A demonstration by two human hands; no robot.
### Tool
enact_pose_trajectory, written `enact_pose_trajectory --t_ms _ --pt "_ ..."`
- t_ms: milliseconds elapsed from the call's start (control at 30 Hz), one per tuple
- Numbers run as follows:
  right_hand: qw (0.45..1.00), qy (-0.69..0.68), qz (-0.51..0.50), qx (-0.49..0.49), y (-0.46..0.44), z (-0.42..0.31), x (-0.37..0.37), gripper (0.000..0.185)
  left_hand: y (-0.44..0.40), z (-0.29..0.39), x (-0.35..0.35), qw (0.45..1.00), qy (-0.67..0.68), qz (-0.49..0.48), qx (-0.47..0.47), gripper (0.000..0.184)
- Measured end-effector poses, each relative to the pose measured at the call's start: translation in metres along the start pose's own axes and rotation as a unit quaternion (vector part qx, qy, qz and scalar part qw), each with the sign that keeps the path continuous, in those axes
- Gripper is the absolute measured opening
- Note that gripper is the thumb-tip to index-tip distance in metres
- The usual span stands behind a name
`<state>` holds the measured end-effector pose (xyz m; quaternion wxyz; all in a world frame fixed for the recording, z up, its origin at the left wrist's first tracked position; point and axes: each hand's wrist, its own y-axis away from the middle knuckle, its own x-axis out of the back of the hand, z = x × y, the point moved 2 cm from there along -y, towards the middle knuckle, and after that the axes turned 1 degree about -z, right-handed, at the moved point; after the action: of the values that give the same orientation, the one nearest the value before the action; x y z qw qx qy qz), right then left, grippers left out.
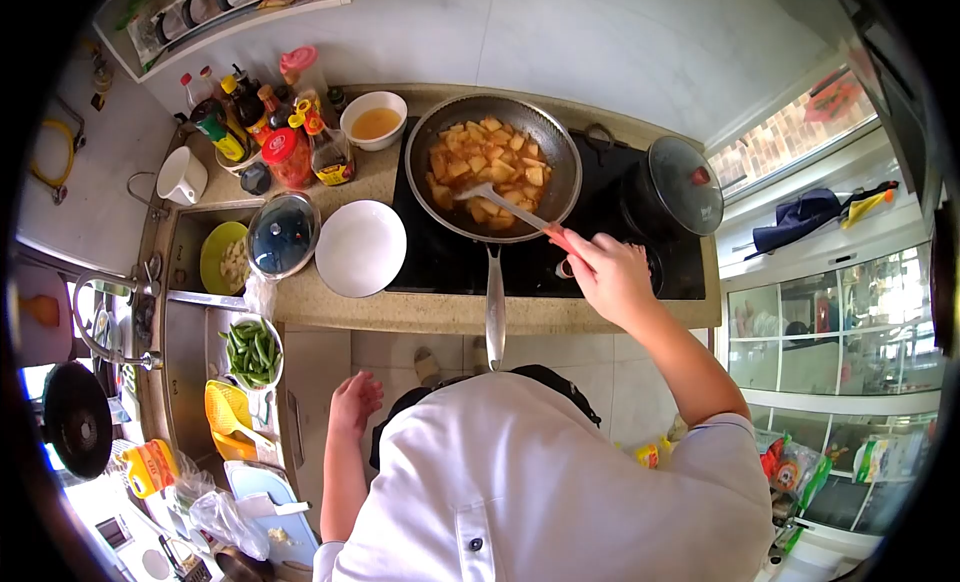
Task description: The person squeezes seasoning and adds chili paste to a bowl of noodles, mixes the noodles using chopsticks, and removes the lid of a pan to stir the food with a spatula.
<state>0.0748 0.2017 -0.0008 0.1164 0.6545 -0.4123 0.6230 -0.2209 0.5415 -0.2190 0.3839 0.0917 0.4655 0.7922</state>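
Observation:
My right hand (612, 278) is closed around the reddish handle of a spatula (508, 204). The spatula's pale grey head rests among chunks of food (490, 160), which look like cut potato in a brownish sauce. They lie in a deep frying pan (571, 172) on the black cooktop (420, 257), its metal handle pointing toward me. My left hand (355, 400) hangs low beside my body, away from the counter, with nothing in it and its fingers loosely bent and apart.
A lidded black pot (685, 187) stands right of the pan. To the left are a white bowl (361, 249), a bowl of yellowish liquid (374, 124), a glass lid (283, 234) and several sauce bottles (328, 150). Green peppers (252, 353) fill a bowl by the sink (186, 252).

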Motion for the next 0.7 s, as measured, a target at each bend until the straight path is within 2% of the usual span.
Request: enact_pose_trajectory --t_ms 100,167,300,367,500,533,633,700 --pt "1.0 -0.012 0.01 0.01 0.002 0.001 0.016 0.032 -0.001 -0.009 0.008 1.0 0.02 -0.011 -0.002 0.027" --pt "0.999 -0.031 0.017 -0.028 -0.002 0.004 0.017 0.031 -0.001 -0.012 0.008 1.0 0.021 -0.004 0.01 0.027" --pt "0.997 -0.055 0.058 -0.023 -0.024 0.012 -0.035 0.033 0.004 -0.001 -0.004 1.0 -0.008 0.009 0.018 0.025" --pt "0.999 -0.027 0.012 -0.031 -0.015 0.008 -0.035 0.03 0.003 0.006 -0.009 1.0 -0.014 0.009 0.001 0.025" --pt "0.999 -0.013 0.008 -0.028 0.006 0.008 -0.003 0.032 0.005 0.005 -0.001 1.0 0.001 0.011 -0.017 0.026" --pt "0.996 -0.063 0.023 -0.055 0.005 0.017 -0.006 0.033 0.004 0.0 0.003 1.0 0.012 0.008 -0.005 0.026" --pt "0.993 -0.028 0.098 -0.056 -0.021 0.037 -0.034 0.031 -0.003 -0.002 0.002 1.0 -0.002 0.006 0.015 0.027" --pt "0.988 -0.003 0.116 -0.099 -0.037 0.047 -0.062 0.033 -0.007 -0.003 0.001 0.999 -0.033 0.002 0.017 0.033"
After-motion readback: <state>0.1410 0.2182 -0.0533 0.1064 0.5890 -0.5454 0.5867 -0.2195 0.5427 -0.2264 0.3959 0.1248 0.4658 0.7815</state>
